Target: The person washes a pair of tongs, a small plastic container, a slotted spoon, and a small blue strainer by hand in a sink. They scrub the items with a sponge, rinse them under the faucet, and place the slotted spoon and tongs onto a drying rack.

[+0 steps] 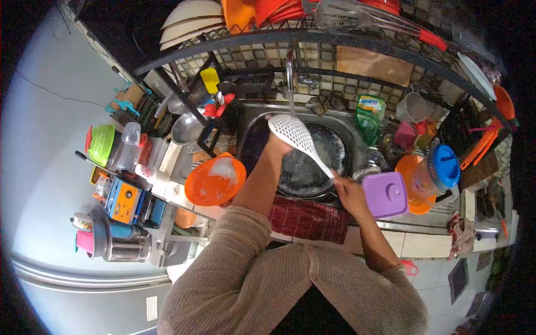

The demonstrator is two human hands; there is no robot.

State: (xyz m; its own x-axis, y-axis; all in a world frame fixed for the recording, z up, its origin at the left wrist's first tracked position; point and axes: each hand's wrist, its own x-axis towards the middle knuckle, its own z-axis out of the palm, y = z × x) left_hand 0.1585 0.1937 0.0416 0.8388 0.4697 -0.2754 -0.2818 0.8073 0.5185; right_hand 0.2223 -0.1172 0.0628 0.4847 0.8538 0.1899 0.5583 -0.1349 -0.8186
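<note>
A white skimmer (292, 133) with a perforated head slants over the sink (357, 129), its head up near the tap. My right hand (350, 195) is closed round the end of its handle. Behind the head, my left hand (281, 146) holds it from below, most of the fingers hidden by the plastic. Under the skimmer, a dark round pan (312, 187) in the sink contains cloudy, sudsy water. Above, the metal tap (290, 72) points down toward the skimmer's head.
An orange basin (209, 187) with suds sits left of the sink. At right are a purple lid (385, 195), a blue-capped container (445, 167) and a green soap pouch (371, 120). A dish rack (312, 37) runs overhead. A red cloth (307, 219) lies along the front edge.
</note>
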